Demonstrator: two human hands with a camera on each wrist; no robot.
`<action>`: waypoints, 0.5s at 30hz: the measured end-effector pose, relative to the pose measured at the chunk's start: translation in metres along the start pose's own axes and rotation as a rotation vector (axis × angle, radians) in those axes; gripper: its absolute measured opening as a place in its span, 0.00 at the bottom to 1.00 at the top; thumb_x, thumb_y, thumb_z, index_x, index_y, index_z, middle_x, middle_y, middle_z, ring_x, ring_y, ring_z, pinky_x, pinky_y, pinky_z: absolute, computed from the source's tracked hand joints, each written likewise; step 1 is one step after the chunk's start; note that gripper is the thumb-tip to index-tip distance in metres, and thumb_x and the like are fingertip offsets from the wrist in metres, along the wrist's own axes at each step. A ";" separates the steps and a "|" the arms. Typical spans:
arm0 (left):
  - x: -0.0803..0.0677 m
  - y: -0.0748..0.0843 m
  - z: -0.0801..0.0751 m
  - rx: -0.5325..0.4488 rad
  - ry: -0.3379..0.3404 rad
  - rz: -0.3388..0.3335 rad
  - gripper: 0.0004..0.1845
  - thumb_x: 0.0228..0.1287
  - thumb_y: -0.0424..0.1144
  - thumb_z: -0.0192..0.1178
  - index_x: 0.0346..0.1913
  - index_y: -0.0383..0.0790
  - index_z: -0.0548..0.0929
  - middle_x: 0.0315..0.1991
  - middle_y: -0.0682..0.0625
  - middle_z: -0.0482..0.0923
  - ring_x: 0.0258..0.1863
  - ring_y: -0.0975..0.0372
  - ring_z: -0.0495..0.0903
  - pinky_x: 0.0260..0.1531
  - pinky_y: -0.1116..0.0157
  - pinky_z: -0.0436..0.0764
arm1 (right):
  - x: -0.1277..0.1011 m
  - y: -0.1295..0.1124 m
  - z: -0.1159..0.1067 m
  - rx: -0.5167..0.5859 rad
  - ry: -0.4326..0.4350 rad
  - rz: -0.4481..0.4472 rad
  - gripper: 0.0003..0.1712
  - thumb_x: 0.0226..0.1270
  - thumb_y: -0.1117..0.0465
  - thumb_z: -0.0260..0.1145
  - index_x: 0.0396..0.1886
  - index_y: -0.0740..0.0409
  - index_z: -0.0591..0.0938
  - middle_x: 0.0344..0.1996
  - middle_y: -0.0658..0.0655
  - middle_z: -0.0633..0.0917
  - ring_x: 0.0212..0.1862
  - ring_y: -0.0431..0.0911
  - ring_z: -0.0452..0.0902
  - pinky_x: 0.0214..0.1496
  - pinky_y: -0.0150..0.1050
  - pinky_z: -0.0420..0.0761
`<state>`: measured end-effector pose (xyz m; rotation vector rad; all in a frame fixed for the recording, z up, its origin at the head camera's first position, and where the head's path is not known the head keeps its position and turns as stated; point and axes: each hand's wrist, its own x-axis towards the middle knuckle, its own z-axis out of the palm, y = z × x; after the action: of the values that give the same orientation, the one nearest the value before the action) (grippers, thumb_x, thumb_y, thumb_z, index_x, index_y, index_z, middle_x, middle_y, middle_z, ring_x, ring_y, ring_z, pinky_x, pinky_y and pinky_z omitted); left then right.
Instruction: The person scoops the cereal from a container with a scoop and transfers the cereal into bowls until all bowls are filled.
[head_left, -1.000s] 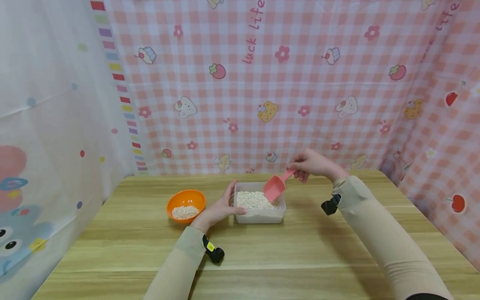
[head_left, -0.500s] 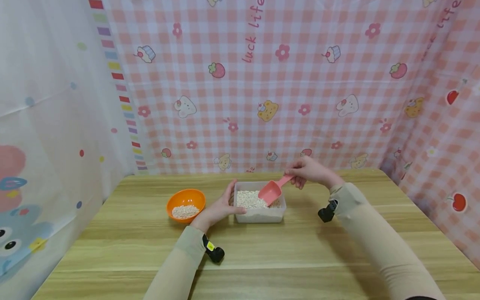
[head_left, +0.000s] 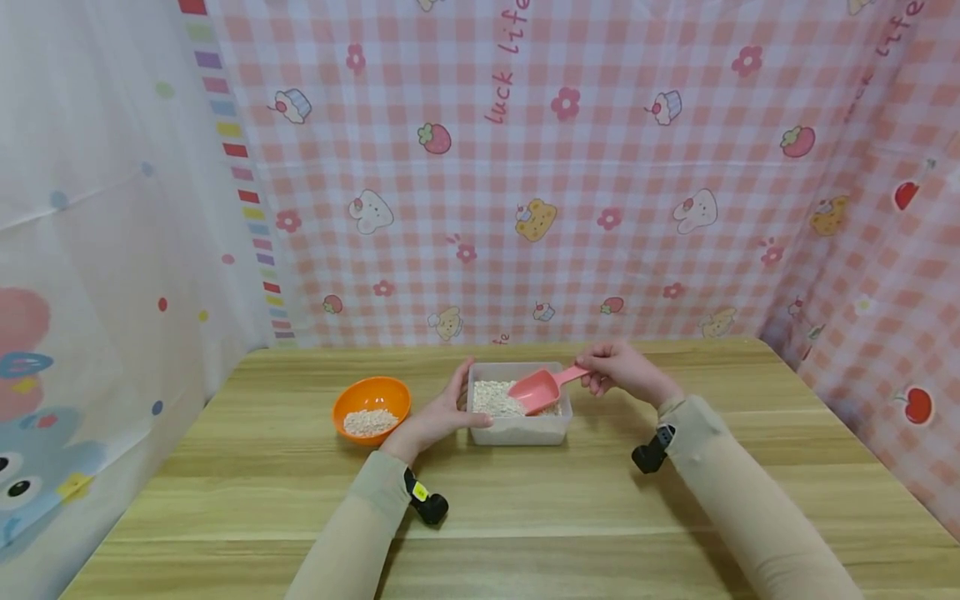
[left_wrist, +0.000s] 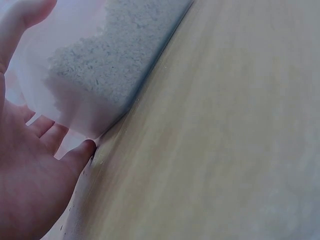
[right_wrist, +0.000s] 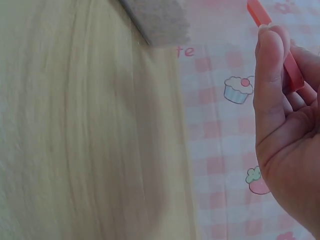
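Note:
A clear plastic container (head_left: 520,431) of pale oat flakes (head_left: 497,398) stands on the table. My left hand (head_left: 435,419) holds its left end, thumb along the front wall and fingers at the left side. In the left wrist view, the thumb and fingers of that hand (left_wrist: 32,165) spread about the container (left_wrist: 80,107). My right hand (head_left: 626,371) pinches the handle of a pink scoop (head_left: 536,390), whose bowl tilts into the oats, its lower edge among the flakes. The right wrist view shows the fingers and thumb on the pink handle (right_wrist: 293,72).
An orange bowl (head_left: 345,406) with some oat flakes (head_left: 371,422) stands left of the container, close by my left forearm. The wooden table (head_left: 525,517) ends at a pink checked curtain (head_left: 480,275) behind. A white curtain (head_left: 112,208) hangs on the left.
My right hand has come down, and the scoop has gone lower and left into the oats, its handle now flatter. The left hand, container and orange bowl stay put.

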<state>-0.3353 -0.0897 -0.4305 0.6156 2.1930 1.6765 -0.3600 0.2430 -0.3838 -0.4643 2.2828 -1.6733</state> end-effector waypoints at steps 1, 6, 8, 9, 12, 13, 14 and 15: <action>0.000 0.000 0.000 0.000 0.000 -0.001 0.57 0.57 0.38 0.70 0.78 0.55 0.37 0.78 0.46 0.32 0.75 0.52 0.41 0.71 0.53 0.49 | 0.000 0.001 0.001 0.001 0.000 0.000 0.17 0.76 0.63 0.54 0.49 0.77 0.79 0.24 0.58 0.83 0.22 0.41 0.78 0.27 0.36 0.82; 0.002 -0.001 0.000 -0.003 -0.004 0.003 0.58 0.57 0.37 0.70 0.78 0.54 0.37 0.78 0.45 0.31 0.75 0.52 0.41 0.71 0.54 0.48 | 0.002 -0.001 0.008 -0.007 -0.004 -0.001 0.18 0.76 0.62 0.54 0.49 0.76 0.79 0.25 0.59 0.83 0.22 0.41 0.78 0.27 0.35 0.82; 0.003 -0.002 -0.001 -0.011 -0.010 0.008 0.57 0.57 0.36 0.69 0.78 0.53 0.37 0.78 0.45 0.32 0.75 0.52 0.40 0.71 0.53 0.48 | 0.003 -0.003 0.011 -0.011 -0.004 -0.002 0.18 0.76 0.62 0.54 0.49 0.76 0.79 0.24 0.58 0.83 0.22 0.41 0.78 0.26 0.35 0.81; 0.003 -0.002 -0.001 -0.016 -0.014 0.011 0.57 0.57 0.36 0.69 0.78 0.53 0.37 0.78 0.44 0.32 0.75 0.51 0.40 0.71 0.53 0.47 | 0.004 -0.004 0.012 -0.014 -0.004 -0.002 0.18 0.76 0.62 0.54 0.48 0.76 0.79 0.24 0.58 0.83 0.22 0.41 0.77 0.26 0.35 0.81; 0.003 -0.002 -0.001 -0.029 -0.027 0.014 0.57 0.57 0.34 0.69 0.78 0.52 0.37 0.78 0.44 0.31 0.75 0.51 0.38 0.71 0.53 0.47 | 0.004 -0.008 0.015 -0.021 -0.006 -0.004 0.18 0.76 0.62 0.55 0.48 0.76 0.80 0.23 0.58 0.83 0.21 0.41 0.77 0.26 0.35 0.81; 0.003 -0.002 -0.001 -0.033 -0.031 0.016 0.57 0.58 0.34 0.68 0.78 0.51 0.37 0.78 0.44 0.31 0.75 0.51 0.38 0.71 0.52 0.46 | 0.004 -0.009 0.016 -0.022 -0.006 -0.003 0.18 0.75 0.62 0.55 0.48 0.76 0.80 0.23 0.58 0.83 0.21 0.41 0.77 0.25 0.35 0.81; 0.003 -0.002 -0.001 -0.036 -0.034 0.018 0.57 0.58 0.34 0.68 0.78 0.51 0.37 0.78 0.43 0.31 0.75 0.51 0.38 0.71 0.52 0.46 | 0.005 -0.010 0.017 -0.023 -0.006 -0.001 0.18 0.75 0.62 0.55 0.48 0.75 0.80 0.23 0.59 0.83 0.21 0.41 0.77 0.25 0.35 0.81; 0.003 -0.001 -0.001 -0.035 -0.034 0.016 0.57 0.58 0.34 0.68 0.78 0.51 0.36 0.78 0.43 0.30 0.75 0.51 0.38 0.71 0.52 0.47 | 0.005 -0.011 0.018 -0.031 -0.009 -0.003 0.17 0.75 0.62 0.55 0.48 0.75 0.80 0.23 0.58 0.83 0.21 0.41 0.77 0.25 0.36 0.81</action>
<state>-0.3384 -0.0899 -0.4315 0.6491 2.1357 1.6959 -0.3561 0.2225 -0.3786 -0.4805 2.3058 -1.6365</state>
